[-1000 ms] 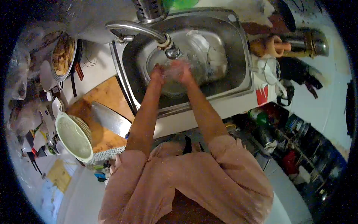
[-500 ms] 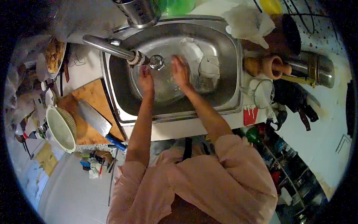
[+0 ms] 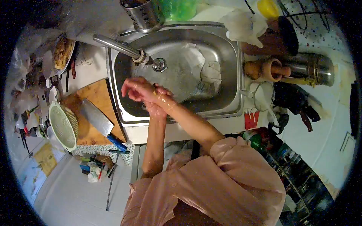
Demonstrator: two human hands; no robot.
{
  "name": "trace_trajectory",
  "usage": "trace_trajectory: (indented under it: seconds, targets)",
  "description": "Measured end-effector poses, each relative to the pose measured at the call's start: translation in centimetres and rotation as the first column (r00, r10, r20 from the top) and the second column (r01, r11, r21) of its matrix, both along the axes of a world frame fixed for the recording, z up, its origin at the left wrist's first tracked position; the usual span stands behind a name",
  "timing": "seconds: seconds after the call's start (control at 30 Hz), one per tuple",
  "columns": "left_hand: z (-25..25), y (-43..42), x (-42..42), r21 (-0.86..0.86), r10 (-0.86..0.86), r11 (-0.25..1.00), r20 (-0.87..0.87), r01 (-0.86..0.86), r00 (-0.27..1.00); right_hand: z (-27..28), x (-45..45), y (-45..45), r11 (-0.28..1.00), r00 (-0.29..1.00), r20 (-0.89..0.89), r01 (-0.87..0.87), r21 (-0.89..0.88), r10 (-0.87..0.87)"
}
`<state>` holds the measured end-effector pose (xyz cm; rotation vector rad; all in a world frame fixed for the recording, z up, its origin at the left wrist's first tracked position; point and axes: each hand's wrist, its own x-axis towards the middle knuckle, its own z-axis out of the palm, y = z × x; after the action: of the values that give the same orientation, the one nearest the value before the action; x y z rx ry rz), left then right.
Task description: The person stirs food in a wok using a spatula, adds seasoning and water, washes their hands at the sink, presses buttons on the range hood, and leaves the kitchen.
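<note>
Over the near left part of the steel sink (image 3: 230, 105), my wet hands cross. My left hand (image 3: 155, 108) is closed around my right wrist, and its fingertips show on the far side. My right hand (image 3: 137, 90) reaches across to the left, its fingers loosely bent and apart, holding nothing. Just beyond them, the metal faucet (image 3: 120, 46) points toward the drain (image 3: 159, 64). A pale wet cloth or wrapper (image 3: 211, 72) lies in the right half of the sink, and another pale crumpled piece (image 3: 194, 58) lies beside it.
Left of the sink, a cleaver (image 3: 97, 116) rests on a wooden board (image 3: 90, 94) beside a pale green colander (image 3: 63, 126). A steel utensil holder (image 3: 145, 19) stands at the back. On the right are a mortar (image 3: 270, 70), a glass mug (image 3: 263, 94) and dark-handled knives (image 3: 307, 116).
My hands were apart near the drain. Both have come back toward me, my right hand crossing to the left, and my left hand has closed around my right wrist.
</note>
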<state>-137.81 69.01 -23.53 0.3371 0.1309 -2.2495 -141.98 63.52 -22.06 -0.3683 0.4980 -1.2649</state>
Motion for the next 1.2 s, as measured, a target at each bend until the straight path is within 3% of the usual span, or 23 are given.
trace_trajectory:
  seconds: [0.03,0.07,0.13,0.2,0.23,0.27,0.33,0.4,0.53,0.57,0.6,0.63,0.67,0.73,0.77,0.87,0.93,0.97,1.0,1.07,1.1,1.13,1.2]
  targets:
    - [-0.2,-0.1,0.1,-0.023,-0.030,0.999,0.075,0.032,0.997,-0.4,-0.3,-0.6,0.984,0.895,-0.429,-0.168,-0.064,0.125]
    - [-0.6,0.6,0.0,-0.020,-0.025,0.999,0.066,0.026,0.998,-1.2,-0.8,-0.5,0.983,0.890,-0.436,-0.174,-0.059,0.131]
    - [2.6,1.9,-1.5,0.326,-0.134,0.945,0.460,-0.026,0.878,-3.1,-1.8,0.4,0.945,0.117,-0.955,-0.154,-0.289,-0.272]
    - [2.4,2.4,-1.0,0.268,-0.174,0.962,0.452,0.053,0.875,-3.4,-5.2,3.5,0.932,0.145,-0.921,0.056,-0.357,-0.362]
    - [2.0,2.5,-0.2,0.186,-0.135,0.982,0.549,0.037,0.825,-3.2,-7.6,5.7,0.973,0.285,-0.934,0.146,-0.178,-0.214]
    - [1.7,1.9,0.5,0.092,-0.082,0.995,0.633,0.030,0.770,-3.8,-10.1,6.5,0.861,-0.146,-0.892,0.233,-0.452,-0.428]
    - [1.0,-0.2,2.1,0.088,-0.059,0.996,0.642,0.003,0.765,-6.4,-15.7,7.6,0.777,-0.232,-0.947,0.545,-0.316,-0.222]
    - [0.2,-1.1,3.1,0.081,-0.042,0.997,0.665,-0.016,0.746,-9.7,-19.5,6.7,0.724,-0.515,-0.833,0.494,-0.481,-0.202]
    - [-3.6,-0.7,4.6,0.149,-0.218,0.976,0.664,0.159,0.716,-15.5,-21.2,4.4,0.852,-0.816,-0.572,0.241,-0.465,-0.081]
    - [-4.4,-1.0,4.5,0.174,-0.259,0.966,0.636,0.192,0.727,-14.8,-21.7,4.1,0.861,-0.384,-0.923,0.472,-0.189,0.008]
    - [-4.6,-1.3,4.3,0.177,-0.257,0.966,0.635,0.186,0.729,-14.4,-22.0,4.3,0.836,0.170,-0.980,0.518,0.179,0.105]
    - [-5.0,-1.4,4.0,0.174,-0.274,0.962,0.641,0.212,0.717,-15.1,-21.3,4.6,0.760,0.088,-0.964,0.635,-0.141,-0.253]
    - [-5.3,-1.2,3.6,0.180,-0.296,0.955,0.646,0.236,0.704,-14.9,-21.3,6.3,0.765,0.086,-0.968,0.631,-0.129,-0.235]
    - [-5.2,-1.7,1.8,0.176,-0.319,0.946,0.646,0.271,0.694,-4.1,-18.0,8.3,0.838,0.331,-0.927,0.544,0.035,-0.176]
    - [-4.9,-2.1,0.9,0.160,-0.341,0.935,0.656,0.318,0.673,-2.3,-17.0,9.4,0.837,0.324,-0.931,0.546,0.037,-0.170]
    - [-3.7,-3.2,-1.5,0.172,-0.407,0.892,0.707,0.417,0.579,1.7,-15.1,9.7,0.851,0.721,-0.643,0.485,0.201,-0.259]
    - [-4.9,-3.4,-1.8,0.076,-0.489,0.854,0.454,0.514,0.745,1.8,-13.5,9.0,0.880,0.833,-0.541,0.340,0.332,-0.118]
    - [-5.3,-3.6,-1.8,0.192,-0.524,0.846,0.477,0.498,0.706,0.7,-12.7,8.4,0.882,0.809,-0.566,0.374,0.286,-0.160]
    - [-5.7,-4.1,-1.5,0.032,-0.471,0.823,0.596,0.567,0.650,-1.4,-12.5,7.8,0.884,0.781,-0.590,0.405,0.232,-0.203]
    - [-8.7,-6.5,-0.3,0.056,-0.074,0.718,0.997,0.694,-0.003,-5.1,-13.1,7.1,0.868,0.692,-0.705,0.436,0.237,-0.155]
    - [-11.6,-7.2,1.1,0.044,-0.061,0.717,0.998,0.696,0.000,-6.2,-12.3,6.9,0.884,0.346,-0.923,0.468,0.013,-0.170]
    - [-14.9,-7.8,2.7,-0.089,0.325,0.606,0.935,0.790,-0.144,-7.6,-11.2,6.7,0.889,-0.059,-0.978,0.410,-0.205,-0.198]
    - [-15.6,-7.1,2.4,-0.171,0.672,0.450,0.711,0.876,-0.207,-11.7,-9.4,7.2,0.989,-0.539,-0.829,-0.084,-0.123,-0.148]
